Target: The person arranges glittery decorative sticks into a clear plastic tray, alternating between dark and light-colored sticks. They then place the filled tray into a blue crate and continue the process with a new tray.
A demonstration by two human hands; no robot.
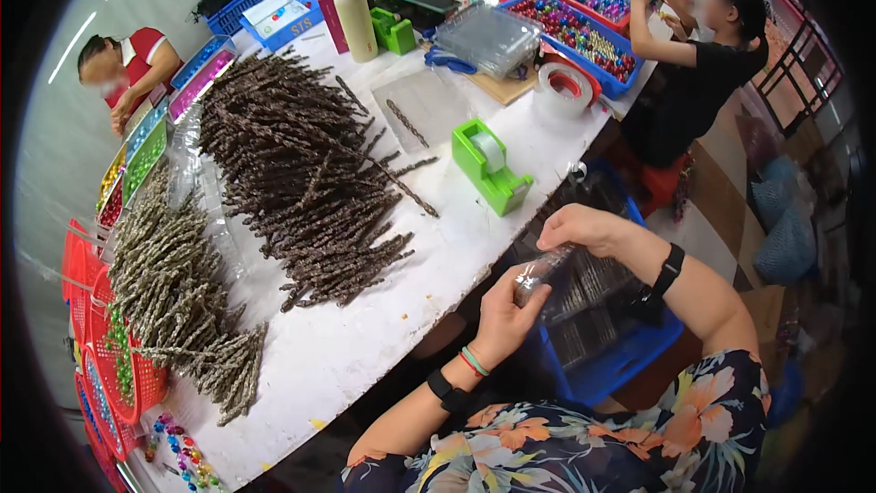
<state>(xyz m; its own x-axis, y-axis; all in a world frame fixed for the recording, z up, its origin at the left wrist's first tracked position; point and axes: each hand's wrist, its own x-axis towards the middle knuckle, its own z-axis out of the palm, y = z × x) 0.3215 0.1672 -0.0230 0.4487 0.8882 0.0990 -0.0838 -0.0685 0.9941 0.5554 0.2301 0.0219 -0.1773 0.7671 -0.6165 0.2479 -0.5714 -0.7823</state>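
Above the blue crate, beside the table edge, a clear plastic packet [540, 276] is held between my two hands. My left hand [507, 312] is closed around its lower end, thumb on top. The fingers of my right hand [581, 227] pinch its upper end. Glare on the plastic hides what is inside. Below them, the blue crate [598, 390] holds several dark, flat packets [598, 297]. A green tape dispenser [497, 184] with a clear roll stands on the white table [365, 344], close to my right hand.
Dark braided strands [283, 164] form a large pile, with grey-green strands [178, 283] to its left. Red baskets [137, 383] line the left edge. Bead trays [584, 55], a cream bottle [354, 23] and a tape roll [564, 89] stand farther back. Two people work nearby.
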